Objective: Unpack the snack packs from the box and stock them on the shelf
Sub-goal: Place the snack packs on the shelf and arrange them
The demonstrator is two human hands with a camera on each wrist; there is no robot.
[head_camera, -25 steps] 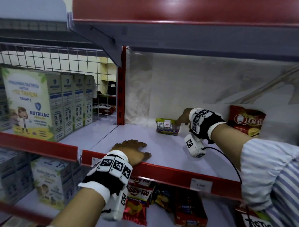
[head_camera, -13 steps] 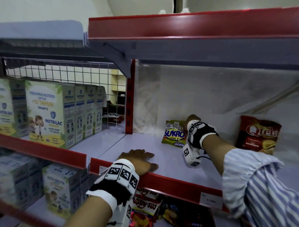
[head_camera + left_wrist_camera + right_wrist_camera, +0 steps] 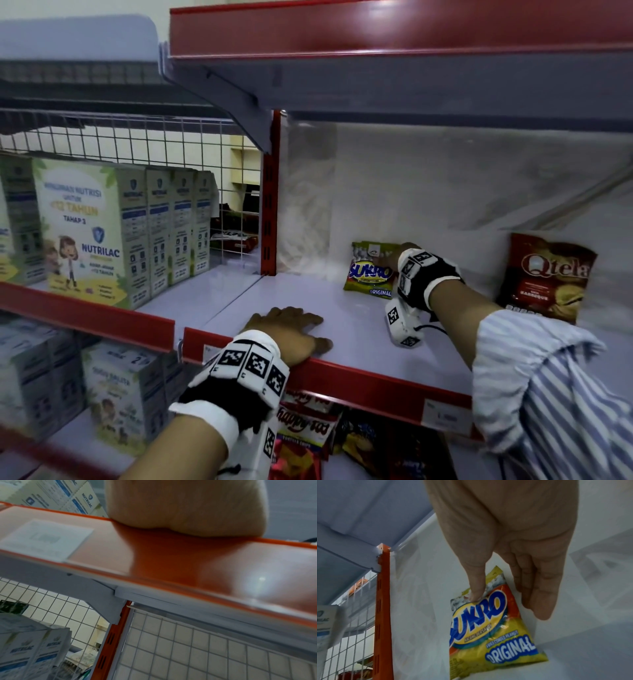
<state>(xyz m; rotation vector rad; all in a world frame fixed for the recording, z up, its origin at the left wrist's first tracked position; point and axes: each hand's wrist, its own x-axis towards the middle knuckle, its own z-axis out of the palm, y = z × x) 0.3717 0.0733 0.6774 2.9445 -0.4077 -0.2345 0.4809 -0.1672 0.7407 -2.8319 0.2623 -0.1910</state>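
A yellow Sukro peanut pack [image 3: 370,274] [image 3: 488,628] stands upright at the back of the white shelf [image 3: 308,294], against the rear wall. My right hand [image 3: 402,251] [image 3: 506,604] is at its top right corner. The thumb tip presses on the pack's front, and the straight fingers [image 3: 537,601] lie beside its right edge. My left hand [image 3: 291,329] rests flat on the shelf's red front edge [image 3: 171,555], holding nothing. No box is in view.
A red Qtela chip bag [image 3: 548,277] stands to the right of my right arm. Nutrilac cartons [image 3: 85,229] fill the neighbouring bay behind a red upright [image 3: 270,205]. The upper shelf [image 3: 376,34] hangs low overhead. More snack packs [image 3: 308,428] sit below.
The Sukro pack went from lying flat to standing upright against the rear wall. My right hand moved up to its top. The left hand stayed on the shelf edge.
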